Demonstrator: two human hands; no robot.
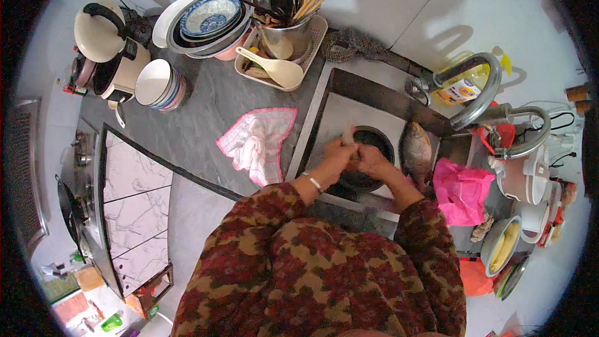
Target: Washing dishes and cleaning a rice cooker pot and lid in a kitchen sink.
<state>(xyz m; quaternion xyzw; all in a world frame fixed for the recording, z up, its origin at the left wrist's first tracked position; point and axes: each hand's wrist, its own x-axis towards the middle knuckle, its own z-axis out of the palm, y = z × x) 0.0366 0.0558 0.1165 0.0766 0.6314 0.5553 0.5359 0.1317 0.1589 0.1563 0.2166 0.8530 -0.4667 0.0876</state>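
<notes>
My left hand [338,161], with a pale bracelet [315,182] at the wrist, is over the kitchen sink [374,97]. Its fingers are closed around a pale narrow thing [347,135], too blurred to name. Against it, fingers curled, is my right hand [373,161]; whether it also grips something is hidden. Beneath both hands shows a black round bowl [374,142] in the sink, partly covered by them. A whole fish [416,152] lies at the sink's right side, near my right forearm.
A curved metal faucet [489,79] arches over the sink's far right corner. Left of the sink a pink-edged cloth [259,142] lies on the counter. A pink plastic bag [461,192] lies to the right. Behind stand a utensil pot [299,35], stacked bowls [157,84] and a rice cooker [124,72].
</notes>
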